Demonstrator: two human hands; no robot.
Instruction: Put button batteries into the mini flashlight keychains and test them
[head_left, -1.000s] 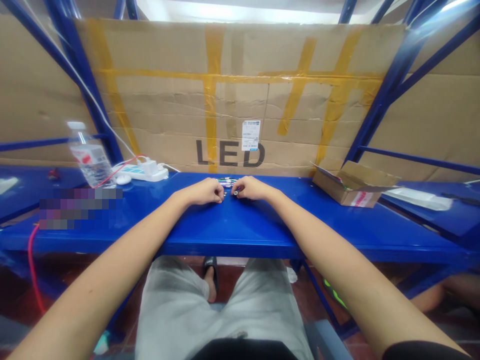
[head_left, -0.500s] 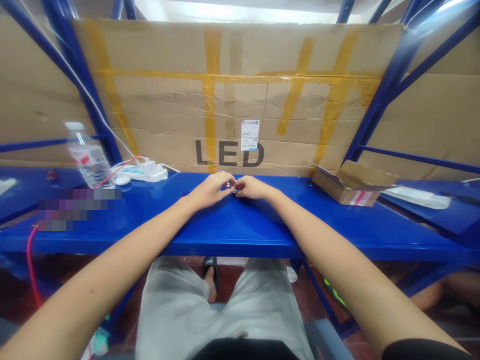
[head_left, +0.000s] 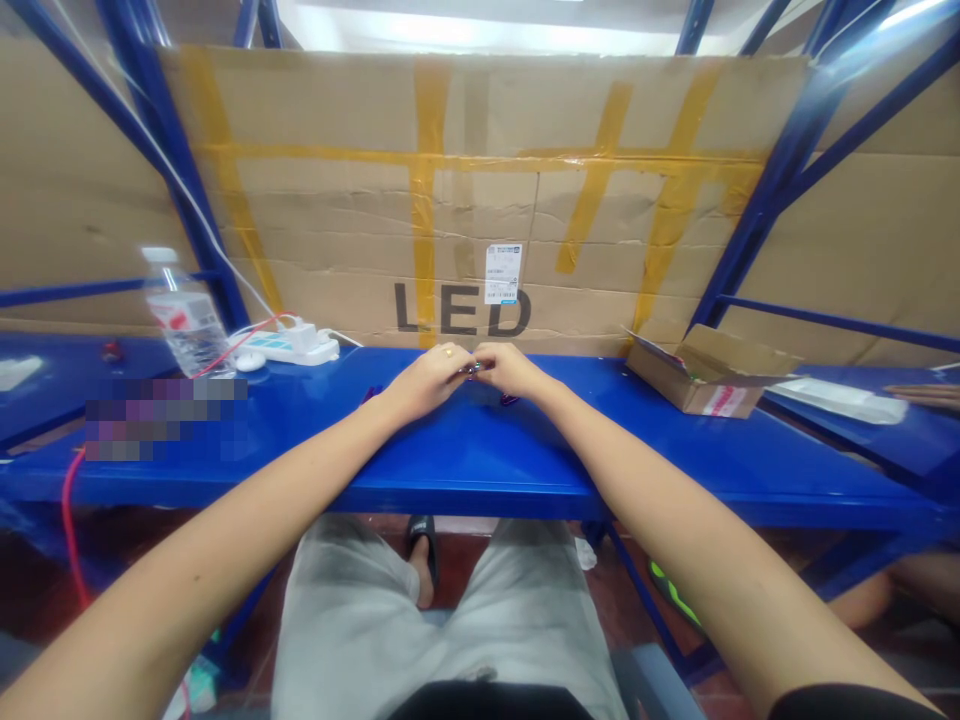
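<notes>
Both my hands meet at the far middle of the blue metal shelf (head_left: 480,460). My left hand (head_left: 427,378) is closed, its fingertips pinching a small shiny part (head_left: 472,368) that is too small to name. My right hand (head_left: 508,367) is closed on the same small part from the other side. A tiny purple piece (head_left: 510,400) lies on the shelf just under my right hand, and another one (head_left: 370,395) lies by my left wrist.
A water bottle (head_left: 184,318) and a white power strip (head_left: 289,343) with a red cable stand at the back left. An open cardboard box (head_left: 705,368) sits at the right. A big LED carton (head_left: 465,200) closes off the back. Another person's fingers (head_left: 926,395) show far right.
My hands have lifted slightly off the shelf and come together. The bundle of small parts seen behind them a second ago is hidden now. The camera has tilted a little.
</notes>
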